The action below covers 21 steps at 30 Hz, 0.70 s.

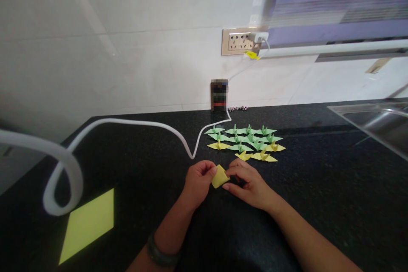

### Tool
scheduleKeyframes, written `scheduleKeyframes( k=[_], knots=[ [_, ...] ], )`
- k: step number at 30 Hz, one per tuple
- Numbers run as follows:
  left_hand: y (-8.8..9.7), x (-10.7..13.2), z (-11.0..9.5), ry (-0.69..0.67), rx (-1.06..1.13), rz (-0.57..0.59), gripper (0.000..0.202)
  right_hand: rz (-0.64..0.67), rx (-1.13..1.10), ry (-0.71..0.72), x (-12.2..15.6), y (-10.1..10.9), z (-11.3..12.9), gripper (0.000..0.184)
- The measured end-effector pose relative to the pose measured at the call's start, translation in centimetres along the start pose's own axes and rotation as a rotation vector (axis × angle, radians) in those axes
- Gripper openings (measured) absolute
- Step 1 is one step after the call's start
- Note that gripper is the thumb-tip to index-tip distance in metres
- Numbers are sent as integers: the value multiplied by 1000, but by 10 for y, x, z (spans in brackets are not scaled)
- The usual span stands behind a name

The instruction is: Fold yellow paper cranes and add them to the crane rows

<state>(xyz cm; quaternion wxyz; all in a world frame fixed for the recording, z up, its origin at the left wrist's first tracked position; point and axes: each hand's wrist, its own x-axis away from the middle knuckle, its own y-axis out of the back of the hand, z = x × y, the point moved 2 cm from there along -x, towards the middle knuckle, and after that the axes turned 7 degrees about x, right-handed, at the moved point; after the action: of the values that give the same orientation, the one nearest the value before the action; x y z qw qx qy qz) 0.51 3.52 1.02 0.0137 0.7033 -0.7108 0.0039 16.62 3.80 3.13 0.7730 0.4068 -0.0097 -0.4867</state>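
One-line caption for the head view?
Both hands pinch a folded yellow paper near rows of paper cranes on a black counter.

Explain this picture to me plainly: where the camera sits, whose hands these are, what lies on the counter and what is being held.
The camera sits on a person's head, looking forward and down, so both hands are that person's own. The left hand and the right hand pinch a small folded yellow paper between them, above a black counter. Behind it lie rows of green and yellow paper cranes. A flat yellow sheet lies at the left, near a looping white cable. A wall socket is behind, and a sink is at the right.
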Motion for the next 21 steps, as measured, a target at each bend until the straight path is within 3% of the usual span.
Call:
scheduleKeyframes(
  k=[10, 13, 15, 17, 21],
  knots=[
    [-3, 2, 0, -58, -105, -52, 17, 5, -31, -43, -2, -5, 2, 9],
    [-1, 1, 2, -74, -93, -117, 17, -19, -81, -115, -1, -9, -1, 7],
    [1, 0, 2, -71, -69, -153, 17, -59, -137, -201, 0, -13, -2, 17],
    [0, 0, 3, -72, -71, -147, 17, -102, -175, -278, 0, -17, -3, 28],
    [-6, 2, 0, -88, -128, -77, 17, -144, -110, -290, -2, -23, 0, 14]
  ],
)
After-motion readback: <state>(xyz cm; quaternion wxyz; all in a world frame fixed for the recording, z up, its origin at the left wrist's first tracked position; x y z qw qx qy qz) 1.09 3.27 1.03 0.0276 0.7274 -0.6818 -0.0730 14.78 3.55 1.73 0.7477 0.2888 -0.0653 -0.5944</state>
